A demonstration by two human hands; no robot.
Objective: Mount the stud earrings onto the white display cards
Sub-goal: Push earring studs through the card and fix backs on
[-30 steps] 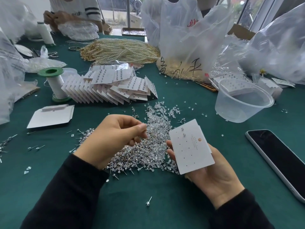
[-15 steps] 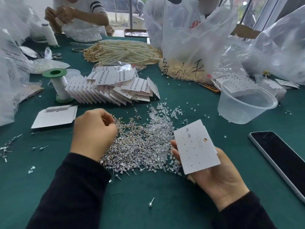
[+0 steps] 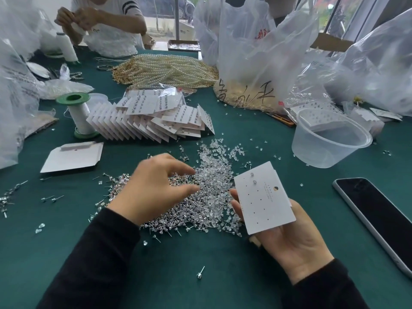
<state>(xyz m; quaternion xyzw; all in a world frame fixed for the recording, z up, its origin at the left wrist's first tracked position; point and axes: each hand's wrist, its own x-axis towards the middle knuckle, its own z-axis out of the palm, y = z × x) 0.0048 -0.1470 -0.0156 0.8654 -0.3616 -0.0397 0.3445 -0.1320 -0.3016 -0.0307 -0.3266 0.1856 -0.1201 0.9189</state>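
Note:
A heap of silver stud earrings [image 3: 178, 210] mixed with clear plastic backs [image 3: 214, 161] lies on the green table in front of me. My left hand [image 3: 156, 188] hovers over the heap, fingers spread and loosely bent, holding nothing that shows. My right hand [image 3: 289, 237] holds a white display card [image 3: 264, 197] from beneath, thumb at its left edge. Two studs sit in the card's top holes; the other holes are bare. A pile of filled cards [image 3: 156, 117] lies fanned out behind the heap.
A clear plastic tub [image 3: 330, 139] stands at the right, a black phone [image 3: 379, 215] nearer me. A folded white card [image 3: 71, 156] and a green-capped thread spool [image 3: 78, 114] are at the left. Pearl strands [image 3: 165, 71], plastic bags and another person fill the far side.
My left hand was curled in a fist near the heap's left side; it has moved right over the studs and spread its fingers. The card in my right hand has stayed put.

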